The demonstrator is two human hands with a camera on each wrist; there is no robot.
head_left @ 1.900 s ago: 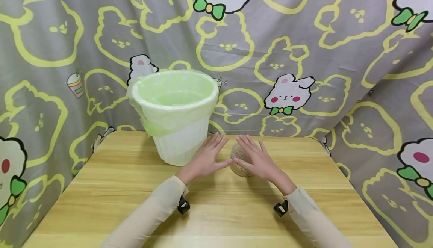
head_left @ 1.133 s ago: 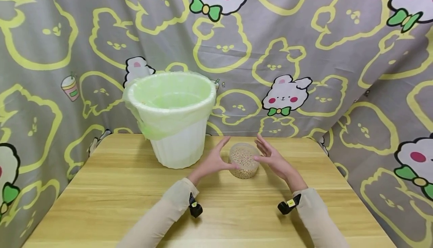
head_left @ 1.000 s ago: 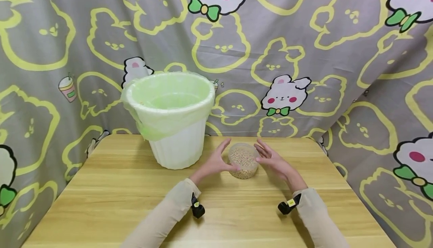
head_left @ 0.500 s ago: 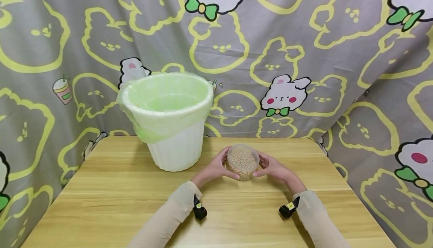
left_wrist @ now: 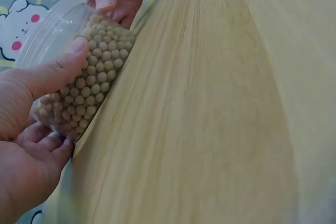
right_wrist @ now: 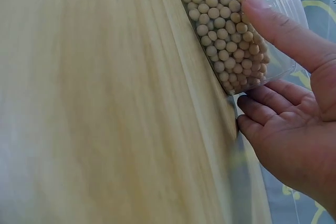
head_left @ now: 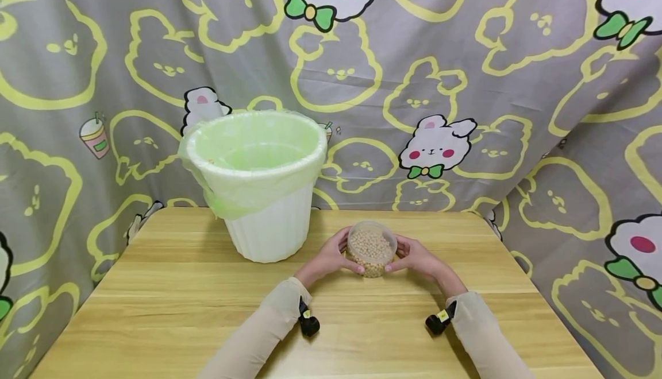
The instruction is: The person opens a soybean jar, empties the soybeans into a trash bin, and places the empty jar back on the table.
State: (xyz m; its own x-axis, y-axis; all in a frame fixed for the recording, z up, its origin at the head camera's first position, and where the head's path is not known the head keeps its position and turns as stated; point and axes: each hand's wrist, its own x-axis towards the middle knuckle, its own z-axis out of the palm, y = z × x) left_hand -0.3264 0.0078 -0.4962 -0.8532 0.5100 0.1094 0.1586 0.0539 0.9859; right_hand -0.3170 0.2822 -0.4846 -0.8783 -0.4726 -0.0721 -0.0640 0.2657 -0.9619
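A round clear plastic tub (head_left: pixel 370 247), partly filled with small round beige balls (right_wrist: pixel 223 27), is between the two hands over the far part of the table. My left hand (head_left: pixel 330 256) holds its left side, thumb across the near wall and fingers curled round toward the back. The right hand (head_left: pixel 416 258) grips the opposite side in the same way. In the left wrist view the left thumb (left_wrist: pixel 59 71) presses on the wall above the balls' base. Whether the tub's bottom touches the table cannot be told.
A white bin (head_left: pixel 269 224) with a pale green plastic liner (head_left: pixel 248 189) stands at the back left of the wooden table (head_left: pixel 372 333). A patterned grey curtain (head_left: pixel 357 109) hangs behind the table and at both sides.
Both hands, earlier spread above and then beside the tub, have closed in on it from left and right and now hold it. Over the last half second little has moved.
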